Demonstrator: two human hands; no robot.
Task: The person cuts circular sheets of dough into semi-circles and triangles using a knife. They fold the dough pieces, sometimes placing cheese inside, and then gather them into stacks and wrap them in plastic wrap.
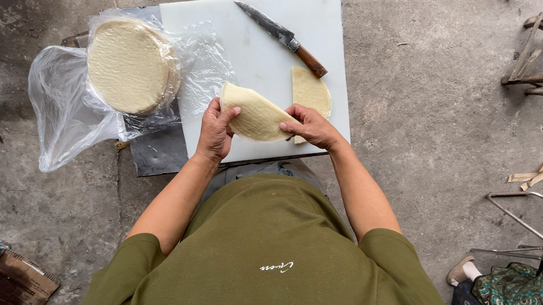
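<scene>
There is one half-round dough sheet (pixel 258 116) in the hands, one more half sheet (pixel 312 93) lying on the white cutting board (pixel 252 52) at about 2 o'clock from it, one round stack of sheets (pixel 129 66) on clear plastic wrap (pixel 63 114) at 10 o'clock, and one knife (pixel 282 37). The left hand (pixel 215 131) and the right hand (pixel 310 126) pinch the held sheet at its two ends, fingers closed on it. Its long axis runs from 10 to 4 o'clock, above the near edge of the board.

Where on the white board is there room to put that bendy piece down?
The white cutting board is bare in the middle, between the knife up top, the plastic wrap on one side and the half-round dough on the other. It is crowded near the dough stack and by both hands.
</scene>
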